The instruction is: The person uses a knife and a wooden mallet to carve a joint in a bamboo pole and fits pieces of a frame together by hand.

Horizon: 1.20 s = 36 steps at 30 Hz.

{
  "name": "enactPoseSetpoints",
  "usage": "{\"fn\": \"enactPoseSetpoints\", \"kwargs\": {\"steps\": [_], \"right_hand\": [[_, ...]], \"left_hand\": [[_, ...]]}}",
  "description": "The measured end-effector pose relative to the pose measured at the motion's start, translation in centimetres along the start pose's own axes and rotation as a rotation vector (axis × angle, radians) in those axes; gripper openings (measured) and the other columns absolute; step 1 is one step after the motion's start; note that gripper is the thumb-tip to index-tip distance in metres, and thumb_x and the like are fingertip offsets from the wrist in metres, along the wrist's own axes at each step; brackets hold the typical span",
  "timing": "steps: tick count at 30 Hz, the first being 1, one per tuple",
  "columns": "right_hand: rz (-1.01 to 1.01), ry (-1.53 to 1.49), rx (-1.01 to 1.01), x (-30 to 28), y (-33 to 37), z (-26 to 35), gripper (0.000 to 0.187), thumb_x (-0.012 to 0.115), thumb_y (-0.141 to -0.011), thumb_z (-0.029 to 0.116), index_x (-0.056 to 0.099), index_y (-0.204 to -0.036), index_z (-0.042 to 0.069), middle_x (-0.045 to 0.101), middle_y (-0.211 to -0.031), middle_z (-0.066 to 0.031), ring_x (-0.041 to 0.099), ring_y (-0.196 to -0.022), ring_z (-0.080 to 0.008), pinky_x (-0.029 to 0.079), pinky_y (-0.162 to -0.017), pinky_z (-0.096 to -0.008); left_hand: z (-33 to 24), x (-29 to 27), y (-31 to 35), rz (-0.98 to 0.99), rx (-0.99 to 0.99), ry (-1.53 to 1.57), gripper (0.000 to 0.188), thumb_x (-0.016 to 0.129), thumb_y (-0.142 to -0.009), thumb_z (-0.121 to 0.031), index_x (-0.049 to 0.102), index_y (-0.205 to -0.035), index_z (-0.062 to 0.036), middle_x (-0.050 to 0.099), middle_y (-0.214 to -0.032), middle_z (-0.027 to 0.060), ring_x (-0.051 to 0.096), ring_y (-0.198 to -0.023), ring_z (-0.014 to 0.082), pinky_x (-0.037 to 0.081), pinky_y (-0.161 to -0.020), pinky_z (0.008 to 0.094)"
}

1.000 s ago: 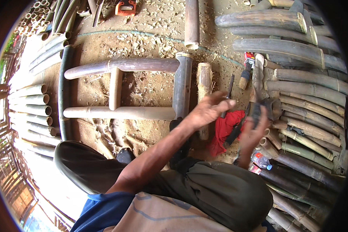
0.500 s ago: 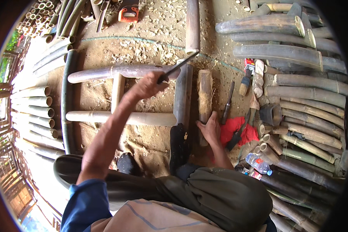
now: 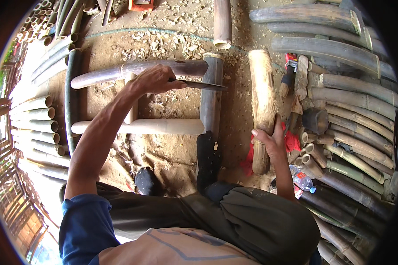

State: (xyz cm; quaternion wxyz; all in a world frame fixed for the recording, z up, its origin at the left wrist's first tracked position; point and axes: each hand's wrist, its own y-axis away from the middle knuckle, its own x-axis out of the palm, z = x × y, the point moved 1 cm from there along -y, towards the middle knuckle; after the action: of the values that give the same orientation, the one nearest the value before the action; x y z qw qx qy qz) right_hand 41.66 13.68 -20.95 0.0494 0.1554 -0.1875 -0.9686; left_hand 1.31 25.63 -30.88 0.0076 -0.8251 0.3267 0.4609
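My left hand (image 3: 157,80) is closed around a dark flat-bladed tool (image 3: 201,85), whose tip reaches across the top of a thick dark bamboo post (image 3: 212,104). I cannot tell whether the blade touches the post. In my right hand (image 3: 272,140) is a wooden mallet (image 3: 263,92), gripped near its lower end. Its long club-like body is pale and frayed along the middle. Two bamboo rails, one purplish (image 3: 139,67) and one paler (image 3: 163,126), run left from the post. My black-covered foot (image 3: 206,154) rests at the post's near end.
Bamboo poles (image 3: 314,48) lie piled along the right, with more cut lengths (image 3: 35,126) at the left. A brush (image 3: 286,81), red cloth (image 3: 292,141) and plastic bottle (image 3: 301,179) lie at right. An orange-handled saw (image 3: 140,4) sits among shavings at the far side.
My right hand has lifted the mallet and moved it right. My left hand has swung left and slightly farther away, and the tool has turned from slanting upward to nearly level.
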Motion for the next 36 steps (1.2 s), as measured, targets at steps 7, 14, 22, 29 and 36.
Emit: {"fn": "enactPoseSetpoints", "kwargs": {"steps": [7, 14, 22, 29, 36], "right_hand": [[0.113, -0.356, 0.179, -0.4, -0.3, 2.1, 0.069, 0.075, -0.086, 0.024, 0.043, -0.143, 0.003, 0.064, -0.101, -0.0134, 0.068, -0.078, -0.0216, 0.059, -0.066, -0.0361], [0.156, -0.168, 0.104, 0.1, -1.0, 3.9, 0.078, 0.081, -0.083, 0.025, 0.041, -0.146, 0.002, 0.061, -0.103, -0.0089, 0.065, -0.081, -0.0160, 0.058, -0.072, -0.0316], [0.184, -0.137, 0.049, 0.5, -1.3, 4.2, 0.083, 0.082, -0.082, 0.027, 0.039, -0.148, 0.001, 0.060, -0.107, -0.0091, 0.064, -0.084, -0.0152, 0.058, -0.073, -0.0312], [0.194, -0.113, 0.019, 0.6, -1.4, 4.9, 0.086, 0.082, -0.081, 0.028, 0.038, -0.150, 0.000, 0.059, -0.114, -0.0095, 0.064, -0.094, -0.0158, 0.059, -0.077, -0.0321], [0.212, 0.060, -0.218, -0.3, -1.8, 6.2, 0.078, 0.080, -0.086, 0.021, 0.040, -0.148, -0.004, 0.060, -0.128, -0.0154, 0.063, -0.110, -0.0213, 0.055, -0.092, -0.0358]], "left_hand": [[0.7, 1.2, -0.8, -0.065, 0.059, -0.008, 0.067, 0.058, -0.100, -0.064, 0.071, -0.065, -0.0077, 0.049, -0.045, -0.0027, 0.034, -0.034, 0.0071, 0.031, -0.033, 0.0288], [1.0, 1.5, -0.5, -0.054, 0.068, 0.047, 0.066, 0.057, -0.100, -0.065, 0.072, -0.069, -0.0075, 0.049, -0.046, -0.0020, 0.036, -0.034, 0.0073, 0.032, -0.033, 0.0293], [1.4, 1.8, -0.3, -0.051, 0.027, 0.044, 0.066, 0.056, -0.099, -0.066, 0.073, -0.074, -0.0077, 0.048, -0.046, -0.0031, 0.035, -0.034, 0.0065, 0.033, -0.033, 0.0286], [0.5, 1.1, -0.4, 0.028, -0.023, 0.023, 0.059, 0.060, -0.099, -0.061, 0.077, -0.085, -0.0056, 0.054, -0.050, -0.0015, 0.038, -0.036, 0.0067, 0.036, -0.035, 0.0278], [-0.9, 0.7, 0.5, 0.024, -0.039, -0.044, 0.040, 0.068, -0.099, -0.045, 0.076, -0.106, -0.0068, 0.065, -0.062, 0.0036, 0.049, -0.043, 0.0102, 0.047, -0.041, 0.0305]]}}
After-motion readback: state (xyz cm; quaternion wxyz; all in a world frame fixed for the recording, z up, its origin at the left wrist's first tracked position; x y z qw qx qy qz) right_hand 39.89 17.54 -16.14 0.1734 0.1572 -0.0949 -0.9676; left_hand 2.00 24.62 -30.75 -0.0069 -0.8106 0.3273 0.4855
